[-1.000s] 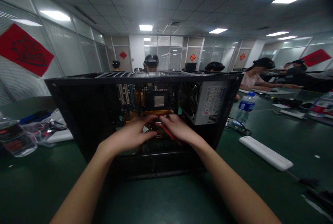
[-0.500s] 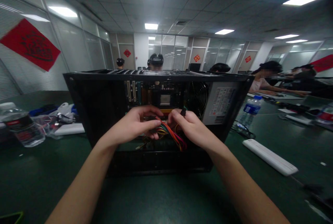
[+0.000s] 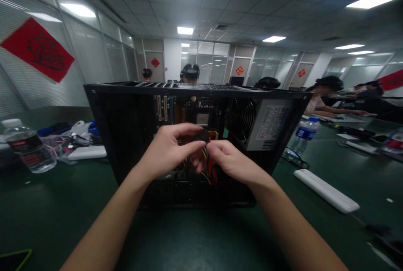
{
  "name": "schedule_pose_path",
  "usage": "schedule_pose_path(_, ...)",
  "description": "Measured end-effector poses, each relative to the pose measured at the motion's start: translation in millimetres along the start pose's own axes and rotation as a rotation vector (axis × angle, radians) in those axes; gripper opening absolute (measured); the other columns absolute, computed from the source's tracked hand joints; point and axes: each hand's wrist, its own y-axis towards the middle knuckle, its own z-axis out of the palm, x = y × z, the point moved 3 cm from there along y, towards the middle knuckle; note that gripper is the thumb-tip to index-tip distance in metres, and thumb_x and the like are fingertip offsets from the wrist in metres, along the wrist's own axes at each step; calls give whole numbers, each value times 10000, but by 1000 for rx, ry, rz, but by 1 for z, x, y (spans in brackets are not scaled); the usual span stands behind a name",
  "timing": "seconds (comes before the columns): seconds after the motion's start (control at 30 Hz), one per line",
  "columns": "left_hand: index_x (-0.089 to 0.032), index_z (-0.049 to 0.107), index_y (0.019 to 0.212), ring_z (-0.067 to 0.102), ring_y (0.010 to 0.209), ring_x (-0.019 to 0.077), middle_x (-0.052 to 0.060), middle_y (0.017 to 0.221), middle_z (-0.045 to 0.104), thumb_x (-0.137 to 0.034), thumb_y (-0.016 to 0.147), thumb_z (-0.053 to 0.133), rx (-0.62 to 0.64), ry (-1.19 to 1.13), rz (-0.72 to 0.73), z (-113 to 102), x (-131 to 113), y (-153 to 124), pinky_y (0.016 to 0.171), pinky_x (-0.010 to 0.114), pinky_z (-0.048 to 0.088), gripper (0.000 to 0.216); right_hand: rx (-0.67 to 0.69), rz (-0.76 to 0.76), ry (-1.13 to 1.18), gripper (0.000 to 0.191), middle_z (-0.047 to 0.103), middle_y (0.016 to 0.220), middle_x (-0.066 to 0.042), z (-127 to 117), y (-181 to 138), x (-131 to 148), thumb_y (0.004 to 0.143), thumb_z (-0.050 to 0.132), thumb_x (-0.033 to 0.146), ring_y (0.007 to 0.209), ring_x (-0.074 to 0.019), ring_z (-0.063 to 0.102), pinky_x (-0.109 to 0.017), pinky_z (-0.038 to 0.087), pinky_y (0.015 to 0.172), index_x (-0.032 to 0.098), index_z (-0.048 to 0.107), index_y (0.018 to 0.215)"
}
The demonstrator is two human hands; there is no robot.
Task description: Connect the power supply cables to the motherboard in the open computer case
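An opened computer case (image 3: 198, 91) stands before me, its side facing me. My left hand (image 3: 173, 149) is inside the opening, thumb and fingers closed round a black connector (image 3: 204, 135). A bundle of coloured wires (image 3: 211, 170) runs down from the connector. My right hand (image 3: 231, 160) pinches the wires just below it, close to the left fingertips. Behind the hands sits the motherboard (image 3: 181, 113), with a processor (image 3: 203, 119) in view. To the right is the power supply (image 3: 272, 124) with its round fan grille (image 3: 242, 118). My hands hide the lower part of the board.
A labelled water bottle (image 3: 28, 147) and plastic bags (image 3: 78, 132) are left of the case. On the right stand a blue-capped bottle (image 3: 305, 132) and a long white bar (image 3: 325, 189). Other people (image 3: 327, 90) sit farther back at the green table (image 3: 189, 241).
The black connector has moved from my right hand to between my left fingertips. My right hand has come left and now pinches the wires. The view has shifted slightly.
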Motion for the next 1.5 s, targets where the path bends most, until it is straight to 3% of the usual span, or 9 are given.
schedule_pose_path(0.13,-171,714,1219,717,1041,257,97,1167,760,-386,849,736,23,-29,-17,1,8,4,932,342,568,428,-164,45,33,523,591,678,1,0,-2,5,868,645,667,557,-106,576,-214,440,510,148,607,812)
schedule_pose_path(0.3,-191,723,1198,653,1201,252,90,1266,724,-486,964,553,262,-109,-63,7,38,9,1116,386,452,413,-337,-87,-78,545,604,656,-15,-12,-1,14,875,622,676,613,-125,577,-250,478,600,141,684,790)
schedule_pose_path(0.37,-199,733,1174,628,1242,254,86,1286,715,-463,961,567,290,-116,-84,9,49,9,1158,414,408,378,-392,-113,-113,560,607,658,-19,-17,-2,16,877,609,688,614,-122,562,-248,463,597,142,695,785)
schedule_pose_path(0.43,-196,735,1162,642,1221,263,100,1274,718,-431,933,619,262,-163,-142,11,56,9,1130,440,440,348,-439,-140,-103,571,600,661,-17,-21,-4,18,879,599,699,602,-115,547,-242,443,579,142,699,798)
schedule_pose_path(0.57,-131,728,1133,742,953,253,132,1065,779,-359,838,741,197,-406,-308,14,51,8,938,421,576,373,-504,-171,-96,593,588,649,-18,-23,-5,18,877,586,719,578,-110,522,-241,414,555,144,687,777)
schedule_pose_path(0.7,-127,740,1123,740,1008,257,125,1059,788,-306,777,812,7,-515,-209,11,28,8,986,399,563,396,-552,-183,-139,604,598,651,-31,-22,-5,16,876,575,731,612,-132,538,-257,423,582,149,678,751)
schedule_pose_path(0.9,-141,780,1050,744,1018,272,110,1050,795,-295,708,874,-153,-553,-166,12,9,2,996,404,576,387,-617,-221,-262,552,508,626,-5,-19,-7,18,898,592,666,601,-130,460,-256,370,545,181,532,641)
schedule_pose_path(1.2,-134,778,1070,739,1036,284,113,1070,791,-308,668,899,-235,-554,-203,22,7,-1,981,402,596,455,-643,-263,-174,409,602,659,-17,-7,-10,15,933,625,506,600,-139,519,-249,424,544,184,601,682)
schedule_pose_path(1.5,-164,789,1086,751,999,259,80,1078,794,-304,747,845,-326,-532,-196,38,13,-3,918,352,617,372,-824,-259,-18,347,640,722,-21,4,-3,1,921,612,491,659,-146,567,-254,477,613,177,666,784)
